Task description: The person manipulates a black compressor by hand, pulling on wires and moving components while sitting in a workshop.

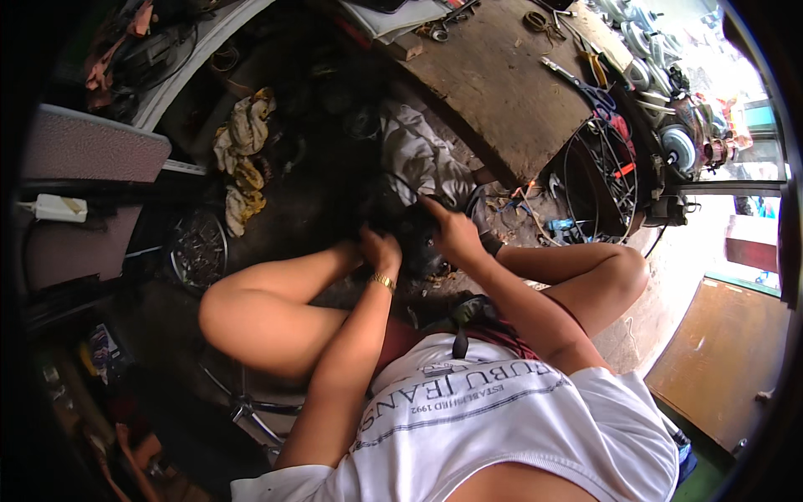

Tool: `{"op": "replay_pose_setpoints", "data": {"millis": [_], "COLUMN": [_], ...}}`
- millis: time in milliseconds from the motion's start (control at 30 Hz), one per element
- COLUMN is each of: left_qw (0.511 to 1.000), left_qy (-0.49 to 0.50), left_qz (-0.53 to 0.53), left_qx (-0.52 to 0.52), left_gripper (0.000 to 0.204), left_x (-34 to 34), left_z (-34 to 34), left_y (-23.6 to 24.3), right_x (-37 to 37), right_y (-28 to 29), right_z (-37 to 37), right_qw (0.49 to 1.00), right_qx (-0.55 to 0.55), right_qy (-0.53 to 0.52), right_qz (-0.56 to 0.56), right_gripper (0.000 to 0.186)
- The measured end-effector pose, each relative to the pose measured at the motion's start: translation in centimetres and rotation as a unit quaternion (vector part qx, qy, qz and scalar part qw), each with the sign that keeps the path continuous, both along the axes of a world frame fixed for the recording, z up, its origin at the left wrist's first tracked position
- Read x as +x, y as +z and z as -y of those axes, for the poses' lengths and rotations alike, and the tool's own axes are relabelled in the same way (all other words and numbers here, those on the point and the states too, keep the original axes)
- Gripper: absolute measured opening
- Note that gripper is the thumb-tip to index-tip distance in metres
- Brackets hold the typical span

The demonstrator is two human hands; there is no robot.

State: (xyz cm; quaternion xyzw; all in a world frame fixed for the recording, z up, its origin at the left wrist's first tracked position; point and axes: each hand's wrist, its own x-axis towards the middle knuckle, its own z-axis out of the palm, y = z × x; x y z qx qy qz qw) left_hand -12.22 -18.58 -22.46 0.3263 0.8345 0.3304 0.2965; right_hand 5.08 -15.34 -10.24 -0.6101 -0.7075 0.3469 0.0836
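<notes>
Between my bent knees sits a black, rounded object (411, 237), too dark for its kind to be made out. My right hand (456, 236) grips its right side, with the index finger stretched up along its top edge. On the other side my left hand (381, 249), below a gold-coloured wristwatch (384, 281), is closed against the same object; its fingertips are lost in shadow. A crumpled pale cloth (425, 159) lies just beyond my hands.
At the far right stands a worn wooden table (493, 79) with scissors (598, 96) on it. Beside it is a wire basket (602, 184) of tools. To my left are a round tray (198, 249) of small metal parts and a stained yellowish rag (242, 163).
</notes>
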Motion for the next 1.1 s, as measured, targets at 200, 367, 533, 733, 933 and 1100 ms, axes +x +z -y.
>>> {"op": "replay_pose_setpoints", "data": {"millis": [200,367,533,733,933,1100], "left_qw": [0.997,0.997,0.993,0.983,0.993,0.996], "left_qy": [0.019,0.0,0.075,0.065,0.025,0.021], "left_qz": [0.071,0.076,0.071,0.167,0.098,0.078], "left_qx": [0.031,0.01,-0.062,-0.049,-0.066,-0.047], "left_gripper": [0.055,0.053,0.052,0.054,0.055,0.059], "left_x": [-1.6,-0.5,-2.8,-2.2,-1.2,-1.9], "left_z": [1.9,0.2,-0.9,-1.2,-0.5,0.2], "left_y": [-3.6,0.9,-3.4,-1.3,1.6,-2.8], "right_x": [0.1,4.5,3.4,4.8,4.4,0.7], "right_y": [5.3,6.6,-1.6,5.9,5.9,1.3], "right_z": [2.6,4.9,2.8,4.6,2.9,0.9], "right_qw": [0.999,0.999,0.976,0.999,1.0,0.997], "right_qx": [-0.038,-0.015,0.131,0.025,0.003,0.062], "right_qy": [0.021,-0.021,-0.047,-0.004,-0.005,0.039], "right_qz": [-0.011,-0.047,-0.166,-0.044,0.018,-0.017], "right_gripper": [0.066,0.068,0.064,0.068,0.063,0.061]}}
